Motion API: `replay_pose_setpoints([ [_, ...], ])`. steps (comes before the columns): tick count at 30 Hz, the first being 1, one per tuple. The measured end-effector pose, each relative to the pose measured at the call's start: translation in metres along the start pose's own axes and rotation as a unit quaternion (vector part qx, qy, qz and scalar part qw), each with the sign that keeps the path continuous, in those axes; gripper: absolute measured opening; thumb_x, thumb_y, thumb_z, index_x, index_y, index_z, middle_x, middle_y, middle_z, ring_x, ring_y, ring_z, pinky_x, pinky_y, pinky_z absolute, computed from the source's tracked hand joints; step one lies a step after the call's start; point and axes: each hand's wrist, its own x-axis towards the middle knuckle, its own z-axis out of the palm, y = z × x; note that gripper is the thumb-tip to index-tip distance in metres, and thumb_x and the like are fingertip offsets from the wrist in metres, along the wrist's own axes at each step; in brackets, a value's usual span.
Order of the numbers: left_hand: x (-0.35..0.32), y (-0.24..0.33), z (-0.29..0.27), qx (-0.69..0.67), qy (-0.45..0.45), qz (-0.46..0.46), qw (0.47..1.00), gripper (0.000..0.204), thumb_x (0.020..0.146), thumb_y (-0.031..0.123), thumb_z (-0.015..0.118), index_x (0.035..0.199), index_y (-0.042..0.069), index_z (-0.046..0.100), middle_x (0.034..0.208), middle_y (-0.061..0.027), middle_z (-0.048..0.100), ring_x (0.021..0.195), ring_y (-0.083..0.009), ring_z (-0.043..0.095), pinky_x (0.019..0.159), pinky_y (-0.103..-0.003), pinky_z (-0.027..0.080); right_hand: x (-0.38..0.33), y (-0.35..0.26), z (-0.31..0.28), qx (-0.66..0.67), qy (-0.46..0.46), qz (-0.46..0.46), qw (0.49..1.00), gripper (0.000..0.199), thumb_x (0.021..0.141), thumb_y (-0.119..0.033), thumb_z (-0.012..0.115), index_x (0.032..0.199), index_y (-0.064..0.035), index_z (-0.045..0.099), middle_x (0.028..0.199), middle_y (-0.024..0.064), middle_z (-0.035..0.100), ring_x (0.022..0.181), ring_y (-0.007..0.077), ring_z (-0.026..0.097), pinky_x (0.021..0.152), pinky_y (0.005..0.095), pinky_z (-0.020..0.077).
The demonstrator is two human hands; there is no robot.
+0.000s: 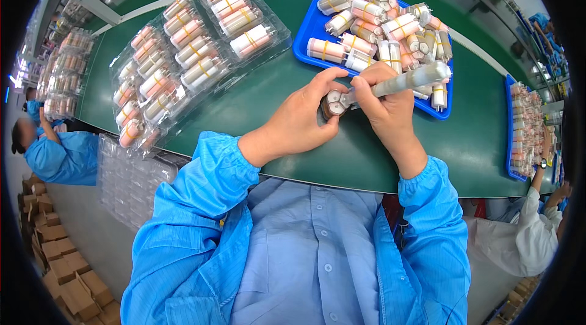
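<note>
My left hand (299, 118) is closed around a small bundle of short cylinders (334, 104), thumb and fingers on either side, with its round ends facing up. In my right hand (390, 116) is a translucent syringe-like tube (412, 79) with pale contents, tilted so its narrow tip meets the bundle's top. Whether anything comes out of the tip cannot be seen. Just beyond my hands, a blue tray (434, 110) holds a heap of similar pink, white and grey bundles, strapped with yellow bands.
A clear plastic blister tray (278, 35) at the left holds rows of banded bundles. Stacked clear trays (131, 181) stand below the green table (293, 157). Another blue tray (513, 142) lies at the right, near a co-worker's white sleeve (528, 233). Cardboard boxes (76, 276) fill the lower left.
</note>
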Motion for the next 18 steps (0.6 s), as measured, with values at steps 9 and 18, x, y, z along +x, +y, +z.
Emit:
replay_pose_setpoints([
  [9,-0.002,-0.004,-0.002,0.048,0.036,0.03,0.998,0.057,0.08,0.004,0.079,0.131,0.004,0.054,0.113,-0.0128,0.064,0.102,-0.0263,0.066,0.092,-0.037,0.054,-0.001,0.007,0.001,-0.05,-0.021,-0.034,0.998,0.013,0.09,-0.008,0.073,0.085,-0.002,0.063,0.08,0.0063,0.061,0.066,0.0137,0.055,0.059,0.0302,0.0433],
  [18,-0.014,-0.003,-0.034,0.231,0.172,0.046,0.956,0.039,0.084,0.005,0.075,0.12,0.002,0.063,0.112,-0.0156,0.065,0.097,-0.0296,0.066,0.085,-0.037,0.053,0.009,-0.003,-0.018,0.059,0.109,0.065,0.99,0.017,0.099,-0.015,0.066,0.088,-0.0024,0.065,0.081,0.0021,0.06,0.057,0.0052,0.052,0.048,0.0226,0.0418],
])
